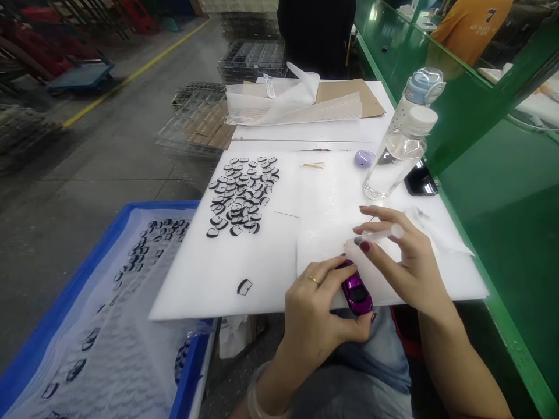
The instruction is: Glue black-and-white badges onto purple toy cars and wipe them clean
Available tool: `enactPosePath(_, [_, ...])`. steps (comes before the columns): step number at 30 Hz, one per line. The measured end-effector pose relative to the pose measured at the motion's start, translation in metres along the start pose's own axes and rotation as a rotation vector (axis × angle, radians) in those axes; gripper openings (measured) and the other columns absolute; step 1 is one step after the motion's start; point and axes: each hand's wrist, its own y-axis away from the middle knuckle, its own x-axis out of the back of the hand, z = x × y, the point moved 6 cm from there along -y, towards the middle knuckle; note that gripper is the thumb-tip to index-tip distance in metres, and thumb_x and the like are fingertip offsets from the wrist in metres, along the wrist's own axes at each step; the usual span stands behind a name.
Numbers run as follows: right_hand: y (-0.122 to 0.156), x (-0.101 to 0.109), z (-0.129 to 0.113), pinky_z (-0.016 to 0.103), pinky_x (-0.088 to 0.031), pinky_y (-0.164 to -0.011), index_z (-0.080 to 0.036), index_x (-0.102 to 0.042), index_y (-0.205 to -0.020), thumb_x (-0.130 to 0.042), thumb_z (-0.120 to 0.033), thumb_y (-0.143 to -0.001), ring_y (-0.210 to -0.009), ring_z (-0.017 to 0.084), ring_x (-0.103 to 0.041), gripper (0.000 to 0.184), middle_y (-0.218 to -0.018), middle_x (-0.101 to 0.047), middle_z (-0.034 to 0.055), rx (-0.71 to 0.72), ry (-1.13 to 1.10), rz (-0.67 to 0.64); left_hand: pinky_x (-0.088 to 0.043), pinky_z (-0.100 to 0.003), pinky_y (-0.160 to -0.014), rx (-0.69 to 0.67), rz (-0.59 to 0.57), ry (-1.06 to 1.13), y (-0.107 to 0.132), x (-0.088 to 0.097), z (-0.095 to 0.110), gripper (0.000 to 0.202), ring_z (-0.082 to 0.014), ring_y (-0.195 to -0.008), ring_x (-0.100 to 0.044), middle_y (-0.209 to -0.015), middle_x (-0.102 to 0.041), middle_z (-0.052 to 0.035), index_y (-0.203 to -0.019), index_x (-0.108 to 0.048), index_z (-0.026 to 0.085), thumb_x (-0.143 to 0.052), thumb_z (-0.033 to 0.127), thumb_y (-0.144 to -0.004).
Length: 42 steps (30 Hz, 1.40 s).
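Note:
My left hand (315,308) is wrapped round a small shiny purple toy car (356,293) at the near edge of the white foam board (279,250). Just to its right, my right hand (399,250) pinches a clear plastic syringe-like tube (379,234), its tip pointing left toward the car. A pile of small black-and-white window pieces (242,195) lies on the board's left half. One single piece (244,286) sits alone near the front edge.
A clear water bottle (399,152), a blue-capped bottle (421,87), a lilac case (364,157) and a black phone (420,181) stand at the right. Stacked white sheets (292,105) lie at the back. A blue crate (109,326) with more pieces sits left. Another person (474,26) is behind the green divider.

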Motion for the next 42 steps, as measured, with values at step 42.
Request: enactPosePath(42, [-0.038,-0.005,-0.002,0.028,-0.033,-0.049,-0.021,-0.048,-0.053,-0.064,-0.051,-0.089,-0.053,0.013,-0.044,0.049,-0.054,-0.048,-0.0013,-0.045,-0.568,-0.051,-0.062,-0.039,-0.075,0.006,0.075,0.046,0.003,-0.003,-0.005,0.046,-0.0271,-0.091,-0.071,-0.106,-0.074,-0.0081,-0.101,-0.071,0.018,-0.073,0.024,-0.055])
